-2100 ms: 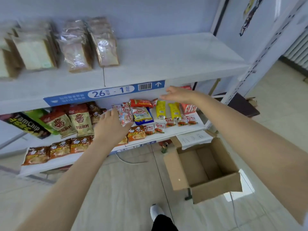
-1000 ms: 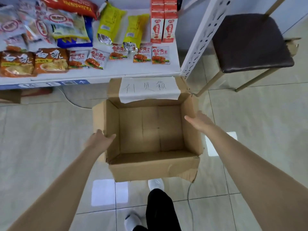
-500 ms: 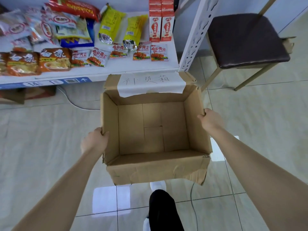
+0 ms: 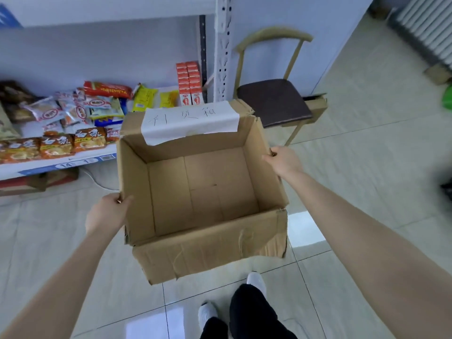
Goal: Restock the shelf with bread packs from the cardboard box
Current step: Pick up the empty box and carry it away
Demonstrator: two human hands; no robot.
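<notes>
The cardboard box (image 4: 208, 248) is open at the top and has nothing inside; a white paper label with handwriting is taped to its far flap. It hangs above the tiled floor between my hands. My left hand (image 4: 107, 211) grips the left wall's top edge, thumb inside. My right hand (image 4: 283, 160) grips the right wall's top edge. No bread packs are in view. The low shelf (image 4: 61, 165) at the left carries snack packets.
A chair (image 4: 274, 101) with a dark seat stands behind the box at the right, beside the white shelf upright (image 4: 222, 45). A radiator (image 4: 425, 28) is at the far right. My feet (image 4: 254, 282) are on the tiles just below the box.
My hands came down from the shelf, closed on the box's two side walls and raised it off the floor. My view has tilted up, so the chair back and wall show.
</notes>
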